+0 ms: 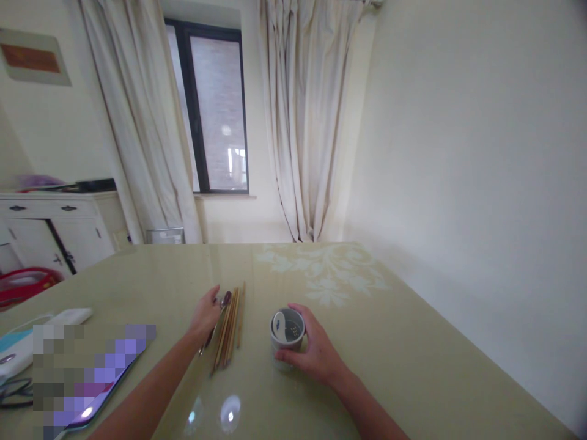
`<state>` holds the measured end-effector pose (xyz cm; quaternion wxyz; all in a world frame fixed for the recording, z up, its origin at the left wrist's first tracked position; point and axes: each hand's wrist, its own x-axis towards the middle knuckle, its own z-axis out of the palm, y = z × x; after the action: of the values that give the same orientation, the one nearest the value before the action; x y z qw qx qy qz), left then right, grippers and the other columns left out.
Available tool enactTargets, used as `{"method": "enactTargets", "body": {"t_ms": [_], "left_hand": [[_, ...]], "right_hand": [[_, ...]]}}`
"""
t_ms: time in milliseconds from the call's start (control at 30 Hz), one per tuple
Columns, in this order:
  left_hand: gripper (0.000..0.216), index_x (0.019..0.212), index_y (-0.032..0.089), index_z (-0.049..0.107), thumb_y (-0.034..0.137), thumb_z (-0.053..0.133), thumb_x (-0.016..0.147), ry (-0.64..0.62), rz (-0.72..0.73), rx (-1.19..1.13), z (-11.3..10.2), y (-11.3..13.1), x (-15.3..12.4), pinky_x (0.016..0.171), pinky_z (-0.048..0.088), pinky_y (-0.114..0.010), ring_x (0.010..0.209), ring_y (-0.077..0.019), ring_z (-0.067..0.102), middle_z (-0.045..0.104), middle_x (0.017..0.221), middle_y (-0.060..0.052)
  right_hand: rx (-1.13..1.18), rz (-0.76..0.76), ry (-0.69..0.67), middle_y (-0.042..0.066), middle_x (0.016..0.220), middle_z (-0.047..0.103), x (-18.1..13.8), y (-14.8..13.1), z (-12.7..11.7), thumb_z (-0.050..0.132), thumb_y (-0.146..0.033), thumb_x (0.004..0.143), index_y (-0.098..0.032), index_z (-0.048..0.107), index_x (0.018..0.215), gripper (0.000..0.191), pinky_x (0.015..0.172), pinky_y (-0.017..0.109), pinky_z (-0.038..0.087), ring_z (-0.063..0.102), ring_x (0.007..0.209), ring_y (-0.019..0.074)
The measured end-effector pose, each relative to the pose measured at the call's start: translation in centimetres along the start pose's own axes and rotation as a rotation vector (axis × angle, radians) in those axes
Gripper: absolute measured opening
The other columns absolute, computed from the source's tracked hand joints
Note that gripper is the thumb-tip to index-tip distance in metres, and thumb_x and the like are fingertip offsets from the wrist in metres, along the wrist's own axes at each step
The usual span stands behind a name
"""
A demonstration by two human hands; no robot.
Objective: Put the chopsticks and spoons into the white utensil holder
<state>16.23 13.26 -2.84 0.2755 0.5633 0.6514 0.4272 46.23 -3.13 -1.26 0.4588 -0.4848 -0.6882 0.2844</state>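
On the table, my right hand [318, 345] is wrapped round the side of a grey cup-shaped utensil holder [288, 354]. The holder stands upright, and small holes and a pale patch show on its inside bottom. My left hand [206, 316] is closed at a metal utensil with a maroon handle end [226, 299]; its exact kind is hard to make out and my fingers partly hide it. Just right of that hand lies a loose bundle of wooden chopsticks [228, 330], with one chopstick [241, 318] slightly apart from the others.
At the left of the table [413, 366] lie a purple phone-like object [103, 385], partly blurred out, a white device [73, 316] and dark-framed glasses [16, 391]. Beyond the table are a white cabinet [87, 226], a red object [27, 282], curtains [312, 122] and a window [220, 110]. A wall borders the right side.
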Motion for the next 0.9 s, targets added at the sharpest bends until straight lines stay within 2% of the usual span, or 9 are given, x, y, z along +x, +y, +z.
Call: {"method": "enactTargets", "body": {"t_ms": [100,167,267,333,467,633,767,833,900], "left_hand": [[0.048,0.135,0.013,0.068,0.029,0.066,0.090,0.008,0.052,0.008,0.0,1.9,-1.4,0.118,0.051,-0.050,0.138,-0.0344,0.066,0.072,0.143,-0.021],[0.041,0.128,0.016,0.071,0.036,0.062,0.092,-0.049,0.145,-0.017,0.3,4.1,-3.2,0.112,0.055,-0.045,0.127,-0.0304,0.072,0.077,0.135,-0.016],[0.038,0.112,0.019,0.074,0.047,0.052,0.100,-0.351,0.409,-0.059,0.9,8.6,-7.0,0.088,0.061,-0.037,0.095,-0.0240,0.078,0.083,0.106,-0.010],[0.040,0.099,0.021,0.075,0.050,0.049,0.103,-0.503,0.513,0.087,1.0,11.5,-9.4,0.077,0.057,-0.033,0.082,-0.0209,0.075,0.081,0.094,-0.006],[0.011,0.098,0.020,0.075,0.025,0.066,0.094,-0.430,0.615,0.543,0.9,15.3,-12.1,0.083,0.052,-0.032,0.090,-0.0214,0.074,0.078,0.102,-0.006],[0.018,0.095,0.021,0.074,0.018,0.056,0.099,-0.387,0.708,0.749,1.0,17.1,-13.3,0.087,0.053,-0.035,0.107,-0.0267,0.074,0.077,0.108,-0.010],[0.020,0.101,0.023,0.070,0.028,0.050,0.103,-0.234,0.663,0.377,-0.7,17.0,-11.3,0.088,0.056,-0.037,0.096,-0.0245,0.076,0.078,0.103,-0.009],[0.025,0.100,0.022,0.068,0.044,0.055,0.100,-0.198,0.540,0.064,-2.5,15.9,-8.4,0.085,0.059,-0.038,0.088,-0.0240,0.076,0.079,0.096,-0.007],[0.039,0.098,0.021,0.067,0.059,0.066,0.087,-0.184,0.367,-0.220,-4.5,13.8,-4.9,0.080,0.062,-0.038,0.085,-0.0243,0.077,0.080,0.097,-0.008]], "right_hand": [[-0.005,-0.003,0.002,0.016,0.150,0.062,0.0,0.0,0.0,0.099,-0.044,0.070,-0.024,0.053,0.152,0.096,0.121,0.053,0.045,0.061,0.138,0.0357],[-0.010,-0.011,0.007,0.017,0.151,0.061,0.0,0.1,0.1,0.098,-0.043,0.070,-0.023,0.052,0.152,0.097,0.121,0.054,0.044,0.060,0.139,0.0364],[-0.010,-0.032,0.021,0.018,0.151,0.061,0.0,0.1,0.2,0.098,-0.042,0.069,-0.022,0.052,0.151,0.096,0.121,0.055,0.043,0.059,0.140,0.0373],[0.004,-0.045,0.023,0.017,0.150,0.061,0.0,0.2,0.2,0.098,-0.041,0.070,-0.022,0.052,0.150,0.094,0.120,0.055,0.044,0.060,0.139,0.0370],[0.021,-0.041,0.019,0.018,0.149,0.062,0.1,0.4,0.3,0.097,-0.042,0.070,-0.022,0.051,0.151,0.095,0.119,0.056,0.045,0.061,0.136,0.0371],[0.023,-0.070,0.030,0.015,0.146,0.064,0.2,0.4,0.3,0.097,-0.042,0.071,-0.024,0.053,0.148,0.091,0.116,0.055,0.047,0.062,0.133,0.0371],[0.032,-0.075,0.027,0.013,0.140,0.067,0.3,0.0,0.1,0.097,-0.043,0.072,-0.024,0.055,0.146,0.087,0.113,0.053,0.049,0.065,0.129,0.0357],[0.019,-0.048,0.034,0.014,0.142,0.066,0.3,0.0,0.1,0.097,-0.042,0.071,-0.023,0.055,0.146,0.088,0.115,0.053,0.048,0.064,0.131,0.0356],[-0.009,-0.019,0.043,0.015,0.147,0.063,0.2,0.1,0.2,0.098,-0.041,0.069,-0.022,0.055,0.148,0.092,0.119,0.053,0.045,0.061,0.137,0.0362]]}}
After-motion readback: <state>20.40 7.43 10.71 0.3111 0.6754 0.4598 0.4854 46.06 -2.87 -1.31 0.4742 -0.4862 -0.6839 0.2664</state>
